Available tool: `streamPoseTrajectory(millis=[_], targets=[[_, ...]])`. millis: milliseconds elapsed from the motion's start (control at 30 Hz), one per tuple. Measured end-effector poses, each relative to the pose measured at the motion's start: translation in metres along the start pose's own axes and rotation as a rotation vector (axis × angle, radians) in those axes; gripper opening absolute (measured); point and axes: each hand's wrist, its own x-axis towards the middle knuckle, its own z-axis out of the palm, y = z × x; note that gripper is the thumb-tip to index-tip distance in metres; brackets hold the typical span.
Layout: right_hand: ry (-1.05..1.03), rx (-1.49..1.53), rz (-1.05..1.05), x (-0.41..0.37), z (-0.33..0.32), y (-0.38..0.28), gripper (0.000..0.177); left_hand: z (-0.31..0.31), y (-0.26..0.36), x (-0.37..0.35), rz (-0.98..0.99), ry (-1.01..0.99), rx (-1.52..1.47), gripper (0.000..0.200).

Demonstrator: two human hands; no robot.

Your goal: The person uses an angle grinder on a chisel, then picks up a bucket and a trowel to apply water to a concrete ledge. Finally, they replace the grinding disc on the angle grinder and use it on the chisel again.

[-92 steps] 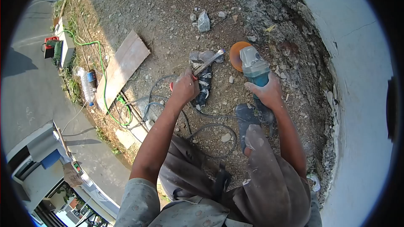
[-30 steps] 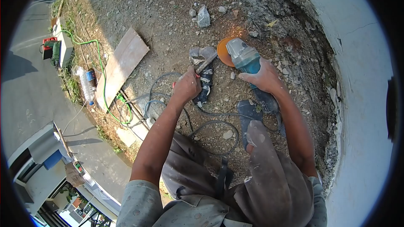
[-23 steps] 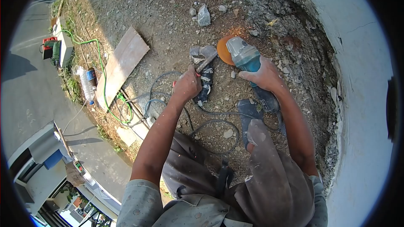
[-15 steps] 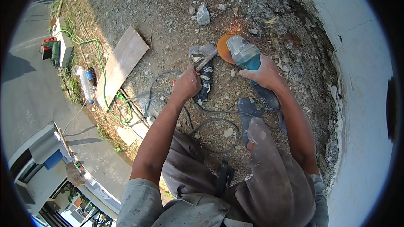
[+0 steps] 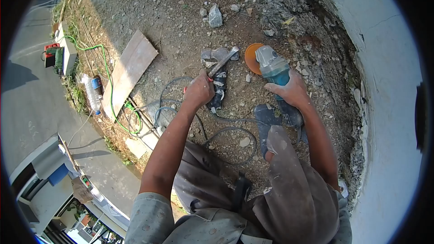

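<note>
My left hand [image 5: 200,90] is closed around a metal chisel [image 5: 224,62] with red at its grip, its flat end pointing up and right. Close to that blade is the orange disc [image 5: 252,58] of an angle grinder [image 5: 274,68]; a gap shows between them. My right hand [image 5: 293,89] wraps the grinder's teal body, thumb on the near side. Under the chisel lies what looks like a hammer [image 5: 219,86], with a grey head and a dark, patchy handle. No sparks show now.
A white wall [image 5: 389,86] runs along the right, with rough broken ground at its foot. Grey cable [image 5: 230,129] loops near my shoe [image 5: 267,126]. To the left are a wooden board [image 5: 131,70], a green cord [image 5: 106,58], bottles [image 5: 92,91] and a green power tool [image 5: 58,58].
The grinder has moved right, away from the chisel, and the sparks beyond the disc are gone. The chisel's tip has shifted slightly up and right, still in my left hand.
</note>
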Motion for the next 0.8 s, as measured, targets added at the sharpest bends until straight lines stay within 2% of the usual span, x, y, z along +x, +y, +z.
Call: streamPoseTrajectory(millis=[800], targets=[[-0.044, -0.013, -0.015, 0.002, 0.013, -0.026, 0.081, -0.001, -0.005, 0.002, 0.027, -0.003, -0.043, 0.019]])
